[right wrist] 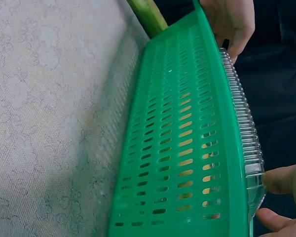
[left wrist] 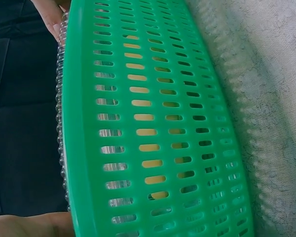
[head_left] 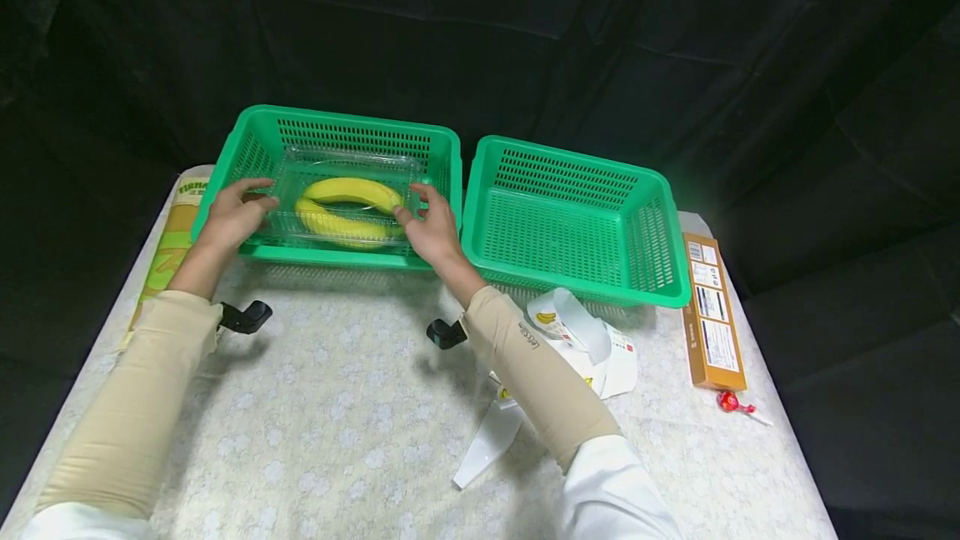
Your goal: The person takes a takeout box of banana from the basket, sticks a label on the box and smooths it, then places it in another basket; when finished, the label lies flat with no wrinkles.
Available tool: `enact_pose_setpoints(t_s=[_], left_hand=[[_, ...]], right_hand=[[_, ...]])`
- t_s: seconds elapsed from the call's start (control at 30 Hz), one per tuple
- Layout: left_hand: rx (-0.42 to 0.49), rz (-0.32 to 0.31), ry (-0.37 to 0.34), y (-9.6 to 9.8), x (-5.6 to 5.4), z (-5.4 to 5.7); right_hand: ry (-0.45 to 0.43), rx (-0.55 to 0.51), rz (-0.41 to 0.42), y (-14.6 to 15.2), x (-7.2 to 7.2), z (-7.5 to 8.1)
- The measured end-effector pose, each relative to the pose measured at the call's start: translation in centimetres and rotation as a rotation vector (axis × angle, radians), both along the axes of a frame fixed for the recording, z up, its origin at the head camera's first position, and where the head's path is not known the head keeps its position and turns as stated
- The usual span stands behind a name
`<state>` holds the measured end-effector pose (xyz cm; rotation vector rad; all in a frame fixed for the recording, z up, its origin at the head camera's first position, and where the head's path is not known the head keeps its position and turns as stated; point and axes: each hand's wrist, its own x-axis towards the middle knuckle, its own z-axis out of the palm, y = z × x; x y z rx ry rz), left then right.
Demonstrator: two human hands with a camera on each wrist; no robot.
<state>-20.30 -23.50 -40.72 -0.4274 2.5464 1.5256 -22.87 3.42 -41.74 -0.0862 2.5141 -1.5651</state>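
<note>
With left hand point(head_left: 234, 215) and right hand point(head_left: 435, 227) half-curled, we pinched the ends of a clear rectangular plastic box point(head_left: 352, 167), curved yellow bananas point(head_left: 348, 187) showing through, in the left green plastic basket point(head_left: 337, 256), where uneven lifting risked tipping it.

You face two green slotted plastic baskets point(head_left: 337, 256), at far left a clear ribbed plastic container point(head_left: 352, 162) and curved yellow bananas point(head_left: 351, 187), and a cream tablecloth point(head_left: 322, 423) patterned with pale flowers.

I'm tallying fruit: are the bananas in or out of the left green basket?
In: the bananas lie within the basket; yellow shows through its slots.
</note>
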Motion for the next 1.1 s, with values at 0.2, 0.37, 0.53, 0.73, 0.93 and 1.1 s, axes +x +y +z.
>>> enact_pose_setpoints(t_s=[0.2, 0.37, 0.53, 0.73, 0.93, 1.1], left_hand=[[0.059, -0.011, 0.003, -0.1, 0.2, 0.0], [0.065, -0.027, 0.000, -0.1, 0.4, 0.2], [0.050, -0.043, 0.005, -0.1, 0.5, 0.5], [0.046, -0.074, 0.012, -0.2, 0.9, 0.8], [0.025, -0.071, 0.015, -0.4, 1.3, 1.0], [0.015, -0.068, 0.022, -0.3, 1.5, 1.1]], right_hand=[[-0.006, 0.008, 0.004, 0.1, 0.2, 0.2], [0.008, 0.037, 0.013, 0.2, 0.2, 0.5], [0.022, 0.048, 0.024, 0.3, 0.3, 0.7], [0.025, 0.043, 0.034, 0.5, 0.4, 0.8], [0.023, 0.045, 0.062, 0.5, 0.5, 1.0], [0.013, 0.052, 0.057, 0.5, 0.5, 1.1]])
